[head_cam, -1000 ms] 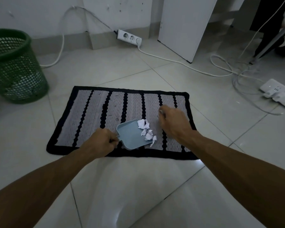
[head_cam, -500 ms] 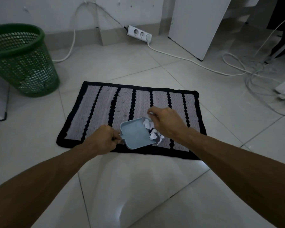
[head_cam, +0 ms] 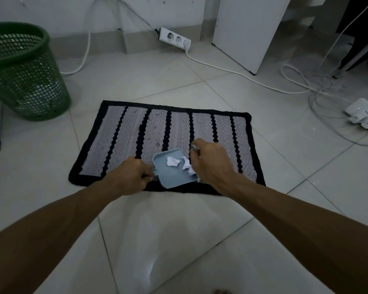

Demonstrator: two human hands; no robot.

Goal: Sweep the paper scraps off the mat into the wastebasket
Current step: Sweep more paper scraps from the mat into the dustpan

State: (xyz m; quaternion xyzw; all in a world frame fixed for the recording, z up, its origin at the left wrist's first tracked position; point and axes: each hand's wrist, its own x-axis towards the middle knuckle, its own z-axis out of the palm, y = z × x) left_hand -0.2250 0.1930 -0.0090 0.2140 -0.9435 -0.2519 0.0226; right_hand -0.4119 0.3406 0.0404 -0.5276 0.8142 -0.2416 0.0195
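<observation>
Your left hand (head_cam: 129, 177) is closing in a fist around the short handle of a pale blue dustpan (head_cam: 172, 170), which is sitting flat on the mat (head_cam: 119, 134) near its near edge, right of the middle. Your right hand (head_cam: 212, 164) is curling loosely at the pan's open right side, fingers bent and knuckles up; I cannot tell whether it is gripping anything, since the fingertips are hiding beneath the hand. Several white paper scraps (head_cam: 173, 161) are lying in the pan: one is resting near the centre of the tray, and the others are bunching at its right rim, touching your right hand. The striped grey-and-black mat is lying on the tiled floor (head_cam: 51, 166). The green mesh wastebasket (head_cam: 23, 71) is standing upright on the floor beyond the mat's far left corner, well apart from the pan. A white power strip (head_cam: 174, 38) is resting against the far wall.
</observation>
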